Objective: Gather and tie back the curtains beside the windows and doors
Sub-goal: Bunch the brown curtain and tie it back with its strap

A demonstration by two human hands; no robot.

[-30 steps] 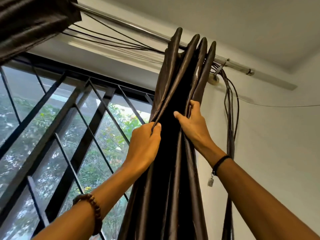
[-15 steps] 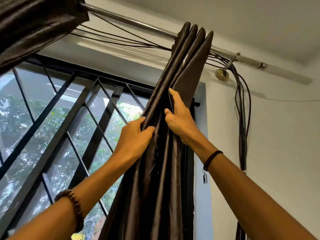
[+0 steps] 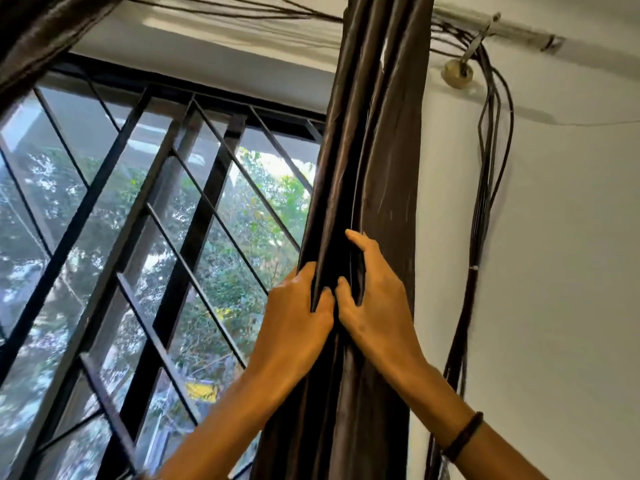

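Note:
A dark brown satin curtain (image 3: 377,140) hangs bunched into narrow vertical folds at the right side of the window, running from the top of the view to the bottom. My left hand (image 3: 298,320) grips the left folds, thumb over the front and fingers curled behind. Right beside it, touching thumb to thumb, my right hand (image 3: 375,303) pinches the middle folds, its fingers tucked into a crease. A second dark curtain (image 3: 38,32) hangs bunched at the top left corner.
A window with a black metal grille (image 3: 156,237) fills the left side, with trees outside. A bundle of dark cords (image 3: 488,188) hangs down the white wall (image 3: 568,271) from a round bracket (image 3: 457,74) under the curtain rod (image 3: 516,29).
Both hands have slid down the curtain and come together until they touch. The folds are pressed tighter and hang straighter. The view has dropped, cutting off the curtain's top.

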